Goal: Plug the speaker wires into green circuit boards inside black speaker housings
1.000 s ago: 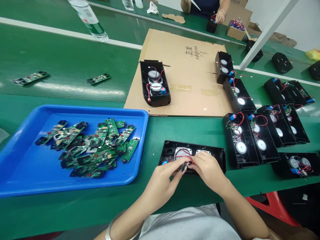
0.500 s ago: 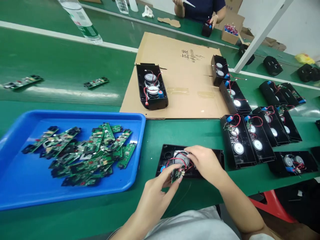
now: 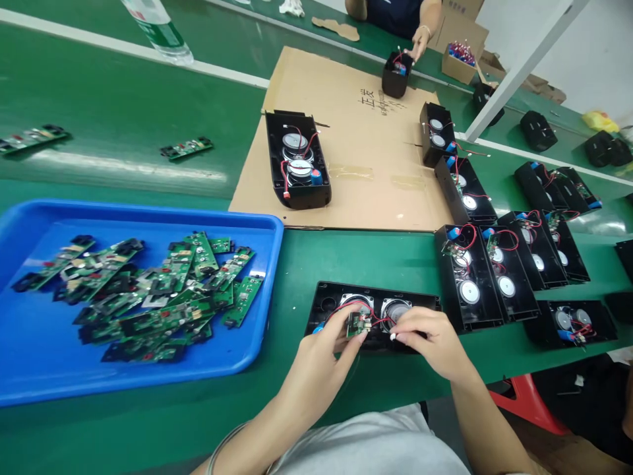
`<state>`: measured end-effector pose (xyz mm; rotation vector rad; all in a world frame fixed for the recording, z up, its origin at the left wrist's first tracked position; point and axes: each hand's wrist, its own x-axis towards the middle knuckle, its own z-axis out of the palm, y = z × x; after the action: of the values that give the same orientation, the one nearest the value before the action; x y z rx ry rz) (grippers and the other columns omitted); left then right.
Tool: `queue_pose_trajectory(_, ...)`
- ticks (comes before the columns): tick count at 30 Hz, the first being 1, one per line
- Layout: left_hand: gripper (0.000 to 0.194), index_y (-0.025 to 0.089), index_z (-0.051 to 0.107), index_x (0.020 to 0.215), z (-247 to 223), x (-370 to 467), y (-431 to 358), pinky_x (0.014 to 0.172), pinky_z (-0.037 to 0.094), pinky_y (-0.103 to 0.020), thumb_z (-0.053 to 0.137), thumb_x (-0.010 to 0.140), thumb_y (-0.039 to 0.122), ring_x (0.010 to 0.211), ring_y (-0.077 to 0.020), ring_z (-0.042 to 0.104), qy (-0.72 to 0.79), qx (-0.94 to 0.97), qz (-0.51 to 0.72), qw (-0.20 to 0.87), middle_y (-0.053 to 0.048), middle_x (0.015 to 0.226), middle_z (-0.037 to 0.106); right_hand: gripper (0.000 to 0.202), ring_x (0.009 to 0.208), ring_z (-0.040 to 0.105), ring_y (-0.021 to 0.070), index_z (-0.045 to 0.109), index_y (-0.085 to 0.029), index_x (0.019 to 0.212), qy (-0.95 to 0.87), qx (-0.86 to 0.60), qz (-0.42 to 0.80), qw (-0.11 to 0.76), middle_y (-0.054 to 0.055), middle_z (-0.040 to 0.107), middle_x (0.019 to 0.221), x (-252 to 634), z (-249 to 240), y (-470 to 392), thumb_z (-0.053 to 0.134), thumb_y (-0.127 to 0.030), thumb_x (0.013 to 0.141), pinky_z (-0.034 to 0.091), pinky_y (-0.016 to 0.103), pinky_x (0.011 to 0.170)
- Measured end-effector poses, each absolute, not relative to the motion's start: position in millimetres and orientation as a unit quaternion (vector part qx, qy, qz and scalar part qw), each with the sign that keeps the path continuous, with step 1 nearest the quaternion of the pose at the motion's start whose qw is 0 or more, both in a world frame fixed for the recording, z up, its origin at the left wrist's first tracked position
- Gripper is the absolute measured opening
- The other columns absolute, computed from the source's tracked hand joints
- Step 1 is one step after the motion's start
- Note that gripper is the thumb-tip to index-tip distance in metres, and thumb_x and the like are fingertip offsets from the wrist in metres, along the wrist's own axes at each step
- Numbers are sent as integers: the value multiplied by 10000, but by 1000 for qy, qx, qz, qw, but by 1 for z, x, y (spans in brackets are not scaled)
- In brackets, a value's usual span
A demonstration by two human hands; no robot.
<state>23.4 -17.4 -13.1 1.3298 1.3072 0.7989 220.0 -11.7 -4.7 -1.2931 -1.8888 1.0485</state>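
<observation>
plug (image 3: 393, 336) pinched in right hand (image 3: 435, 338), just to the right of circuit board (image 3: 358, 323) gripped by left hand (image 3: 319, 359), over black case (image 3: 380, 344) lying lengthwise left to right.

You are in an electronics assembly workshop: long green work surfaces (image 3: 316, 254) stretch across the room, a blue tray (image 3: 42, 349) beside you holds a heap of circuit boards (image 3: 168, 297), and open black speaker housings (image 3: 459, 276) trailing wires are grouped to your right. Across from you, a co-worker (image 3: 395, 16) is at another housing (image 3: 395, 80), near a carton (image 3: 457, 68) of red and blue parts.
</observation>
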Motion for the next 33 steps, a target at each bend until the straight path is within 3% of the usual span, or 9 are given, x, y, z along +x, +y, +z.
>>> queue_pose_trajectory(6, 351, 201, 550, 1125, -11, 27, -9, 745, 599, -286, 507, 786, 282, 806, -199, 728, 509, 539, 314, 594, -12, 913, 744, 245, 670, 574, 147, 656, -158, 805, -799, -476, 205, 307, 59, 612, 740, 199, -12, -20, 442, -160, 924, 487, 260, 596)
queue_pose_trajectory(13, 376, 171, 554, 1121, -5, 26, -5, 753, 594, -271, 516, 765, 286, 800, -195, 726, 510, 533, 310, 600, -37, 917, 746, 255, 654, 556, 133, 628, -159, 803, -827, -458, 152, 290, 50, 611, 737, 199, -15, -17, 418, -168, 947, 467, 240, 585)
queue_pose_trajectory(20, 320, 212, 578, 1070, -6, 27, -3, 760, 594, -315, 502, 769, 291, 805, -213, 724, 507, 562, 293, 584, -22, 896, 743, 308, 602, 531, 131, 628, -152, 741, -845, -447, 94, 277, 47, 609, 688, 196, -18, -18, 398, -145, 946, 436, 237, 543)
queue_pose_trajectory(29, 247, 220, 612, 991, -6, 29, -8, 786, 585, -326, 485, 786, 277, 827, -207, 708, 506, 586, 311, 551, -30, 937, 726, 269, 591, 597, 136, 611, -168, 745, -777, -530, 185, 287, 26, 622, 669, 196, -27, -20, 477, -294, 942, 473, 236, 547)
queue_pose_trajectory(33, 221, 224, 618, 957, -8, 29, -10, 749, 585, -301, 465, 800, 257, 778, -195, 708, 506, 615, 306, 522, -36, 921, 726, 123, 643, 616, 147, 594, -178, 748, -753, -565, 241, 236, 15, 635, 703, 193, -34, -19, 614, -228, 858, 490, 245, 599)
